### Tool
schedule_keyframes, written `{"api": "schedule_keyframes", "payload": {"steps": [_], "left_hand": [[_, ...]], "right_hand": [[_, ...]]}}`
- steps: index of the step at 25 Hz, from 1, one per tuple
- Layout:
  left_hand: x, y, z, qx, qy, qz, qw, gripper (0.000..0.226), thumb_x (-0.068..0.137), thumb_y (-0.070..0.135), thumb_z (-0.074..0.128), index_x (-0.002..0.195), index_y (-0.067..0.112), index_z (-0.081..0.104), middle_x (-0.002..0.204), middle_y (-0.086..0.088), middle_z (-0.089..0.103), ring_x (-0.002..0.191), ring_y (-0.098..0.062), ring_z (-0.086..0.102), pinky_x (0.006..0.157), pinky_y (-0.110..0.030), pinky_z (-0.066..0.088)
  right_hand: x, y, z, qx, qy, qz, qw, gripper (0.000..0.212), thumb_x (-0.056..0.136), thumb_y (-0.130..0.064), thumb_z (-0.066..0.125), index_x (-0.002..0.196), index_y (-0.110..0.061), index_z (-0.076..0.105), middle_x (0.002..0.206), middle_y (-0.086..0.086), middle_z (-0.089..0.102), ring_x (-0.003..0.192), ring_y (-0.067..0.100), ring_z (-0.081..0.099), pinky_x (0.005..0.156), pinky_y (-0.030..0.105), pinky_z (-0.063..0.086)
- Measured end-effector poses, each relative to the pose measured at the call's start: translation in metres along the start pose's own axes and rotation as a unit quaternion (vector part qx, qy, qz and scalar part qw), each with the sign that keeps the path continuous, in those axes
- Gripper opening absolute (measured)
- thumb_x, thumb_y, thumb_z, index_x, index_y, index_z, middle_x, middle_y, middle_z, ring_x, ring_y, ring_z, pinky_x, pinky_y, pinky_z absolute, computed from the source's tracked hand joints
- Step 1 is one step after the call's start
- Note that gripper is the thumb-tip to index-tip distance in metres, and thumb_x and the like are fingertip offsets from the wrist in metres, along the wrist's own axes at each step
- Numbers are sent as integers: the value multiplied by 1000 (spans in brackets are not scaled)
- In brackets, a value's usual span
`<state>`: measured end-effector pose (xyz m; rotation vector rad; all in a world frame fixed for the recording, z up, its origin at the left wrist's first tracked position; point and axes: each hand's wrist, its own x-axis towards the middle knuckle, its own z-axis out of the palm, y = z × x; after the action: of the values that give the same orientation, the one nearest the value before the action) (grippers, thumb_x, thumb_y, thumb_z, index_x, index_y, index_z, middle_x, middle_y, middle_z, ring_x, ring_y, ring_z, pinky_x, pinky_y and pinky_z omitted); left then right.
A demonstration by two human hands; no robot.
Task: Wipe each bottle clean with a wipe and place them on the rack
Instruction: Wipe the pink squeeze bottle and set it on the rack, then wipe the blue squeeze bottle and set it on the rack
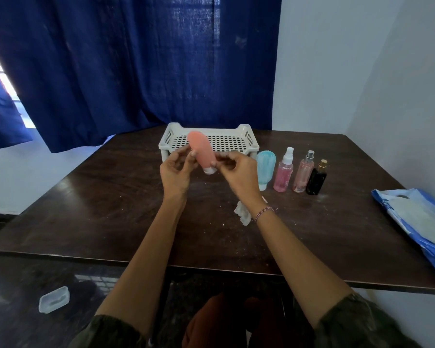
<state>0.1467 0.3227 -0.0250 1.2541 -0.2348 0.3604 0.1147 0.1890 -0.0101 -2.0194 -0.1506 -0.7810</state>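
Pink bottle is up off the tabletop, cap down, right in front of the rack. The left hand steadies its body with curled fingers. The right hand pinches it near the cap, probably to turn it for a look. The wipe lies on the tabletop under the right wrist, out of use. A row of four bottles stands just right of the rack.

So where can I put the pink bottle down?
The table left of the rack is bare, so is the near strip before the wipe, and the gap between black bottle and blue bag. Right of the rack is crowded: four bottles in a row.
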Motion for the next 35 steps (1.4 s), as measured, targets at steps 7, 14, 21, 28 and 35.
{"api": "schedule_keyframes", "payload": {"steps": [7,14,21,28,35], "left_hand": [[48,3,-17,123,20,59,990,26,99,27,45,119,23,61,117,6,65,112,-15,60,103,-45,43],[98,-20,-40,277,24,76,957,35,100,35,39,119,19,64,121,0,64,114,-15,56,108,-53,33],[109,-28,-51,220,41,-10,975,39,99,41,39,115,18,67,113,6,65,106,-3,57,92,-17,41],[113,-35,-54,239,23,-16,971,41,99,42,39,122,18,62,124,9,52,115,-4,46,98,-24,35],[116,-39,-58,268,25,-9,963,43,97,42,42,126,15,60,135,-5,47,124,-13,40,100,-26,35]], "right_hand": [[72,-7,48,22,-31,83,996,29,81,-16,72,108,-8,68,104,6,71,93,11,65,88,26,50],[110,14,97,16,-78,133,988,30,79,-11,73,108,-6,67,100,7,71,92,14,66,79,19,46],[121,29,119,-9,-127,156,980,31,79,-11,73,109,-5,67,105,8,70,92,12,63,83,21,47],[126,25,121,-42,-149,143,978,29,84,-10,67,112,-4,65,108,10,69,94,16,65,83,22,48],[125,22,118,-107,-158,128,973,32,88,-12,62,120,-5,61,118,8,65,98,15,63,83,20,45]]}}
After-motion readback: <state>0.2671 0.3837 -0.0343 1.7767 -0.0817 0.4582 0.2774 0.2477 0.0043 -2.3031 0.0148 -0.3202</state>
